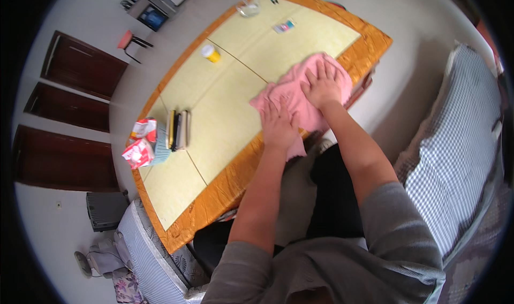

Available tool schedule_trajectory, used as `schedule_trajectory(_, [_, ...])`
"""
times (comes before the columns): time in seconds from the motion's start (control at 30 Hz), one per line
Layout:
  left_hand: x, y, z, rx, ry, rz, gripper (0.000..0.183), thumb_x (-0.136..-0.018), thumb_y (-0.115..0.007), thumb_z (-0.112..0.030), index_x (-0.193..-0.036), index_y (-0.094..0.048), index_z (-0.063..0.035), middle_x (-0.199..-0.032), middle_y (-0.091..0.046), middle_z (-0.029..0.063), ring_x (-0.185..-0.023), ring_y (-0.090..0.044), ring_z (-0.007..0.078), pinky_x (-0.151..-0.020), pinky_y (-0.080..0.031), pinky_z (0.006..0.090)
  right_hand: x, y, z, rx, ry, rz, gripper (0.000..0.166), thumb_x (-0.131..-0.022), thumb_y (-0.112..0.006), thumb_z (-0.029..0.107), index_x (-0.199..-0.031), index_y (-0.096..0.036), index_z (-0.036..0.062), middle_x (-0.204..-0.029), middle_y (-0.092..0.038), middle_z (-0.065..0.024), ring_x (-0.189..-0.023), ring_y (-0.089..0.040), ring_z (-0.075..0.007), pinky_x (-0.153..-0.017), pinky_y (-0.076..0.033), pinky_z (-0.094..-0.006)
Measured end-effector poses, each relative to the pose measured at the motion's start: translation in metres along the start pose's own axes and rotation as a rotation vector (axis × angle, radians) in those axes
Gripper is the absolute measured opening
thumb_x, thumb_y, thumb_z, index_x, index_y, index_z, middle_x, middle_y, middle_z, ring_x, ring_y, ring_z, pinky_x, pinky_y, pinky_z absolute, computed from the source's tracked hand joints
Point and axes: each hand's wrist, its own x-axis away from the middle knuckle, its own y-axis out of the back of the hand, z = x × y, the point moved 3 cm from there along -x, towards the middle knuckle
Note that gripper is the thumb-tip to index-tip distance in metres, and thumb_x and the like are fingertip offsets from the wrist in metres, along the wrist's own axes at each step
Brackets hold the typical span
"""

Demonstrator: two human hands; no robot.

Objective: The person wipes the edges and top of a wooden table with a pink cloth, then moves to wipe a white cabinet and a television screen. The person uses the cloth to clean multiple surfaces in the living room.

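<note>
A pink cloth point(287, 89) lies spread and wrinkled over the near edge of a table point(225, 91) with pale yellow panels and an orange-brown border. My left hand point(279, 125) rests flat on the cloth's left part, fingers apart. Farther right, my right hand point(323, 85) presses down on it with spread fingers. Neither hand is closed around the fabric. One corner of the cloth hangs over the table edge below my left hand. Whatever is under the cloth is hidden.
On the table stand a yellow, white-lidded container point(211, 53), a glass bowl point(249, 8), a small packet point(285, 26), and a blue basket point(162, 145) with red-and-white packages point(140, 151) beside upright slim items point(179, 130). A checked-cloth sofa point(453, 151) is to the right. A pink stool point(126, 40) stands beyond.
</note>
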Motion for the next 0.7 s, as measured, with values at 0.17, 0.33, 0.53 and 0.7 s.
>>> schedule_trajectory(0.17, [0.001, 0.0, 0.011, 0.011, 0.01, -0.083, 0.071, -0.097, -0.047, -0.047, -0.155, -0.033, -0.0079, -0.155, -0.031, 0.0319, -0.147, -0.025, 0.0431, -0.122, -0.016, 0.0522, 0.013, -0.007, 0.017, 0.004, -0.008, 0.008, 0.064, -0.099, -0.034, 0.049, -0.151, -0.043, 0.0133, -0.163, -0.024, -0.0198, -0.152, -0.014, -0.0391, -0.121, -0.002, -0.0594])
schedule_trajectory(0.33, [0.044, 0.012, 0.028, 0.062, 0.096, -0.148, 0.066, -0.096, -0.05, -0.042, -0.153, -0.039, -0.0099, -0.151, -0.037, 0.0324, -0.147, -0.028, 0.042, -0.122, -0.017, 0.0523, 0.063, -0.006, 0.065, 0.061, 0.076, 0.083, 0.069, -0.099, -0.031, 0.049, -0.156, -0.03, 0.0085, -0.163, -0.021, -0.0226, -0.152, -0.012, -0.0431, -0.12, 0.0, -0.0603])
schedule_trajectory(0.53, [0.12, 0.039, 0.067, 0.056, 0.142, -0.193, 0.061, -0.095, -0.052, -0.039, -0.149, -0.045, -0.0118, -0.149, -0.041, 0.032, -0.145, -0.032, 0.0412, -0.12, -0.02, 0.0531, 0.133, -0.023, 0.129, 0.013, 0.257, 0.087, 0.069, -0.1, -0.031, 0.047, -0.156, -0.028, 0.0075, -0.164, -0.019, -0.0207, -0.152, -0.01, -0.0417, -0.121, -0.001, -0.0602])
schedule_trajectory(0.7, [0.191, 0.057, 0.108, 0.017, 0.092, -0.248, 0.057, -0.091, -0.061, -0.034, -0.143, -0.054, -0.0105, -0.142, -0.05, 0.0302, -0.138, -0.043, 0.0415, -0.116, -0.03, 0.054, 0.18, -0.023, 0.168, -0.042, 0.423, 0.121, 0.069, -0.099, -0.035, 0.05, -0.156, -0.031, 0.0111, -0.164, -0.019, -0.0207, -0.153, -0.01, -0.0405, -0.121, -0.002, -0.0609])
